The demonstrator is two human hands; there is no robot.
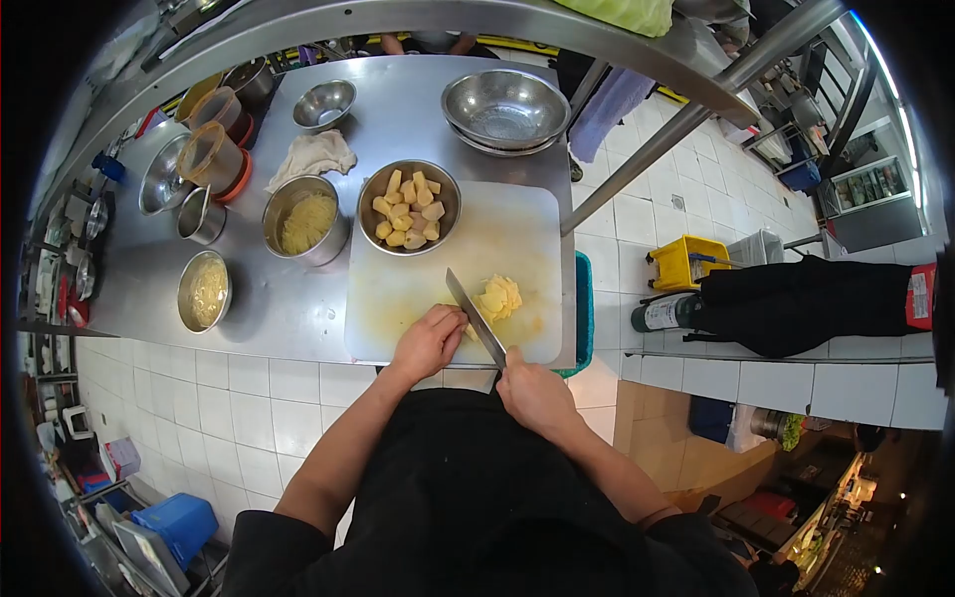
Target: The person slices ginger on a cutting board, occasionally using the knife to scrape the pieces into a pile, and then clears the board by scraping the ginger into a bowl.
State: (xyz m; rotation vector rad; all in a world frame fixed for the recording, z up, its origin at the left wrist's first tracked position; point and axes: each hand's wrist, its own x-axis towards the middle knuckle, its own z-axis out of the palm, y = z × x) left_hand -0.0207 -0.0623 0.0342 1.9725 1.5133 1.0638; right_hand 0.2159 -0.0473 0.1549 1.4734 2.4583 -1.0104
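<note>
A white cutting board [398, 298] lies at the front edge of the steel table. My right hand [534, 395] is closed round the handle of a knife [476, 316], whose blade points up and left over the board. Just left of the blade, my left hand [432, 340] has its fingers curled together at the board's front; what they press on is mostly hidden. Pale yellow slices [499, 298] lie in a pile right of the blade. A steel bowl [456, 214] of peeled yellow chunks [408, 211] sits at the board's upper left corner.
Left of the board stand a pot [338, 234] of yellow shreds and a bowl [183, 298] with pale shreds in liquid. Behind are a cloth [313, 157], a small bowl [324, 104] and large stacked bowls [505, 109]. A shelf post [657, 144] slants down at the right.
</note>
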